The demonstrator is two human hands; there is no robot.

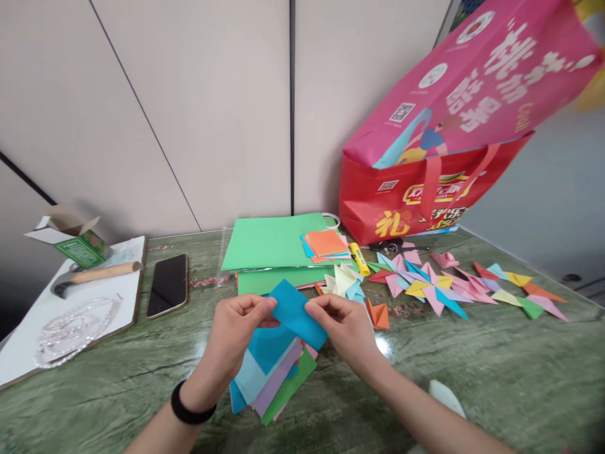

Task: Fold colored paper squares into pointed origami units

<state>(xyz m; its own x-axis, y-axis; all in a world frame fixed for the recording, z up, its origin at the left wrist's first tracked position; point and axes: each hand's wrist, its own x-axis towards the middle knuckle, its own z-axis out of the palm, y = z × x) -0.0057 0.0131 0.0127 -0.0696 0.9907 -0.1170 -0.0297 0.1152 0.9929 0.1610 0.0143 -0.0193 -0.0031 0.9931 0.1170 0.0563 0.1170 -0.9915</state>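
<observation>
A blue sheet of paper (295,315) is held up between both hands, tilted, above the table. My left hand (242,325) pinches its left corner with thumb and fingers, and my right hand (343,318) pinches its right side. Under it lies a fanned stack of coloured paper sheets (278,394) in blue, light blue, purple and green. Just behind the hands are folded cream and light-blue paper pieces (343,280) and an orange folded piece (378,313).
Green paper packs (278,239) with small orange-topped sheets (326,243), a yellow glue stick (359,258) and folded paper stars (428,287) lie behind. A phone (167,285), hammer (94,274), beads (78,328) and box (75,243) are left. Large bags (401,202) stand back right.
</observation>
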